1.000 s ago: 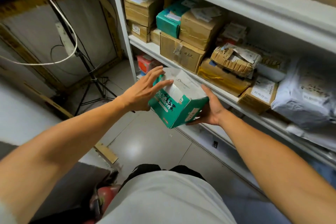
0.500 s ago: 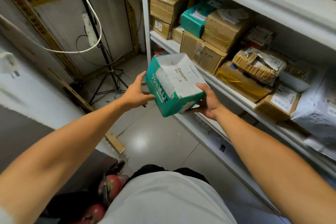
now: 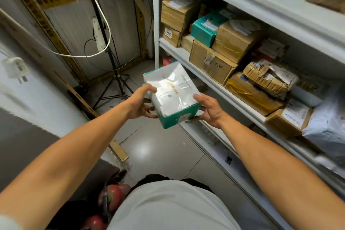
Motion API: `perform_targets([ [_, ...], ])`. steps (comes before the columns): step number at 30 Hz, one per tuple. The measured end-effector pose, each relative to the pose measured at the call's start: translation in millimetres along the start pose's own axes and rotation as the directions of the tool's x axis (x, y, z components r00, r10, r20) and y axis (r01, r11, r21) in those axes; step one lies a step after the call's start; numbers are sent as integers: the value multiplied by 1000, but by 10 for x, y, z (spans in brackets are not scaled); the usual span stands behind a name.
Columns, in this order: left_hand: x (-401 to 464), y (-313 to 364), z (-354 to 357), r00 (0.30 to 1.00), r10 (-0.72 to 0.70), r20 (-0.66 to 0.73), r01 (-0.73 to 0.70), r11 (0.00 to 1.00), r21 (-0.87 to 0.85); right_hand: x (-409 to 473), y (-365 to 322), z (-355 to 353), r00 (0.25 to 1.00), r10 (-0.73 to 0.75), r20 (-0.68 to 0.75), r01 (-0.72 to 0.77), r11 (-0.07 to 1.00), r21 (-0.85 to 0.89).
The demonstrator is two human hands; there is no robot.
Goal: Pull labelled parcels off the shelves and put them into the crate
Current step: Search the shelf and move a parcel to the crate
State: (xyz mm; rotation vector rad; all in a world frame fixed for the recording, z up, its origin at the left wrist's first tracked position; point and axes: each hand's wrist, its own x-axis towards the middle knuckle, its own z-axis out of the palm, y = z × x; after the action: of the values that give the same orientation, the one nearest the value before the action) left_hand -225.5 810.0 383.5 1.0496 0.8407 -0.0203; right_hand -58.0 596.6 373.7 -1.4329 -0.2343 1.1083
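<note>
Head view: boxy teal-and-white carton (image 3: 171,95), glossy film-wrapped top, gripped between left hand (image 3: 139,104) and right hand (image 3: 210,110).

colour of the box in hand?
Teal sides, glossy white top, on the box; head view.

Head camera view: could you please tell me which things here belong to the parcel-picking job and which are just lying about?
Job:
- teal and white box, held between left hand and right hand
- labelled cardboard parcels and grey mailer bag on the white shelf

Lying about:
- tripod stand
- power strip with white cable
- red fire extinguishers

No crate is in view.
</note>
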Motion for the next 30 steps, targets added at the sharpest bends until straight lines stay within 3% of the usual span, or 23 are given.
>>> perform_targets([
  [3, 21, -63, -74, 1000, 10, 12, -9, 996, -85, 51, -45, -16, 999, 33, 10, -33, 999, 29],
  [5, 44, -96, -68, 998, 21, 52, -12, 986, -167, 96, -69, -21, 986, 159, 52, -161, 987, 30],
  [8, 96, -122, -50, 1000, -12, 20, 17, 971, -237, 100, -131, 71, 938, 290, 190, -269, 954, -132],
  [13, 182, -110, -124, 996, -5, -84, 9, 999, 48, 166, -125, 114, 968, 191, 160, -162, 970, -183],
  [15, 154, -97, -106, 995, -20, -97, 22, 1000, 22, 187, -94, 108, 978, 158, 140, -117, 958, -263],
  [23, -29, 40, 3, 992, 35, 124, -52, 989, 136, 238, -76, 128, 993, 64, 99, -22, 923, -385],
  [27, -14, 2, 73, 994, 76, 83, -91, 975, 203, 232, -87, 208, 994, 42, 102, 3, 915, -405],
  [30, -33, -78, 97, 989, 142, 39, -146, 977, 157, 241, -81, 204, 988, 57, 145, -4, 941, -338],
])
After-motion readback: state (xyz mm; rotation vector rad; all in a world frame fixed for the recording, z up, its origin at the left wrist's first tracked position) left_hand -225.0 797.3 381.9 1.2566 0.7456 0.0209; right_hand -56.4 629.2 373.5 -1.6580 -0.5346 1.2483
